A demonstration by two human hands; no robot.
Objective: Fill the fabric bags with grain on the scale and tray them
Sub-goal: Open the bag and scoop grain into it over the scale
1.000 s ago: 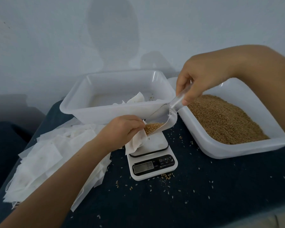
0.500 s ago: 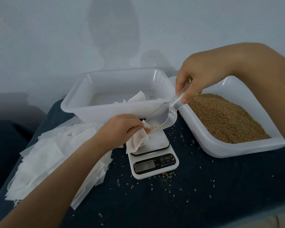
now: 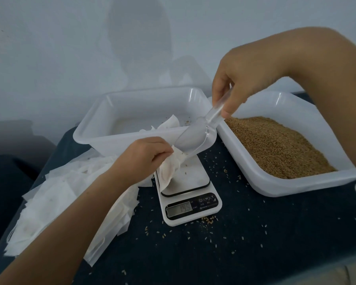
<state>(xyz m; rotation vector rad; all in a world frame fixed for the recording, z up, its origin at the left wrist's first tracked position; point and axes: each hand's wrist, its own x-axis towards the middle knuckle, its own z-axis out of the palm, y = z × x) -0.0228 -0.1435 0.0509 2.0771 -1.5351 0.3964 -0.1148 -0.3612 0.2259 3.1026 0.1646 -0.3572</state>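
grain tray (image 3: 296,187) right edge of tabletop (image 3: 255,243); empty tray (image 3: 132,140) at back | scale (image 3: 190,194) centre | left hand (image 3: 144,157) grip pinching fabric bag (image 3: 170,171) on scale | right hand (image 3: 240,79) grip curled round scoop (image 3: 195,138) tilted into bag

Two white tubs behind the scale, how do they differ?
The right tub holds a deep bed of brown grain; the left tub holds only a few white bags and stray grains. The left tub sits square to the camera; the right tub is angled. Both are white, rectangular plastic and look alike in shape.
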